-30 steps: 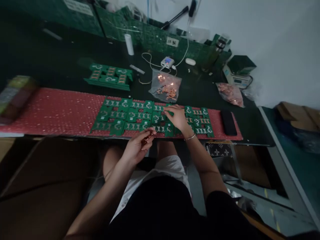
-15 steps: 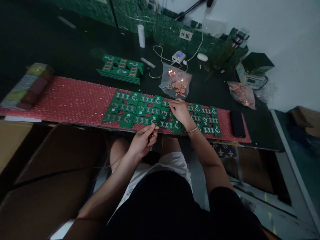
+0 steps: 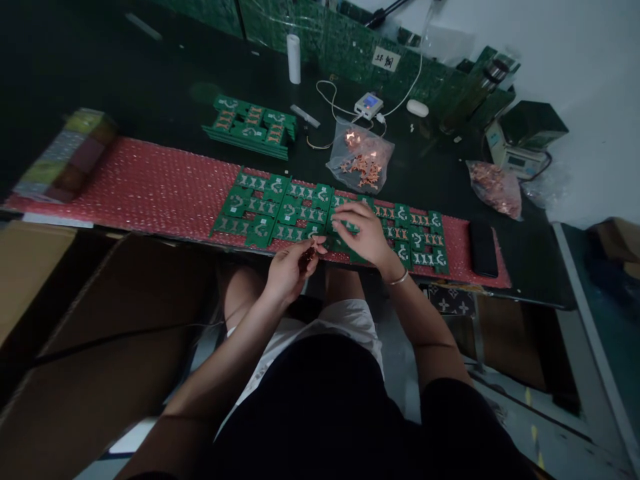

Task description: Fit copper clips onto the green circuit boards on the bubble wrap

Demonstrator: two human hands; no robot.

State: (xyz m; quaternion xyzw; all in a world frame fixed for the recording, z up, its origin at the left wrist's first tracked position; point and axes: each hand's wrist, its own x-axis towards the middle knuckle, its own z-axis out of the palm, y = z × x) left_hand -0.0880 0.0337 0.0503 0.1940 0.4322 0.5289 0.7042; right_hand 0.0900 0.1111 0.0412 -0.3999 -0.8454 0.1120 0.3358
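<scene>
A row of green circuit boards [image 3: 253,208] lies along the near edge of the table, on red bubble wrap. In front of them, my left hand [image 3: 290,272] is closed around several small copper pieces [image 3: 307,258], one of them pinched at its fingertips. My right hand [image 3: 367,233] hovers over the middle boards with thumb and fingers apart, close to the left fingertips. Nothing shows between its fingers. It hides part of the boards beneath. Copper-coloured pieces sit on some boards at the right [image 3: 424,238]; pads on the left ones look silvery.
Behind the boards lies an open clear bag of copper pieces [image 3: 367,170]. A stack of boards [image 3: 253,130] is at back left, a taped block [image 3: 65,157] at far left. A phone [image 3: 483,249], second bag [image 3: 494,189] and scale [image 3: 517,157] are to the right.
My right hand has drawn back from the board toward my left hand, and its fingers have spread. The left hand has come up slightly. The whole view has shifted a little.
</scene>
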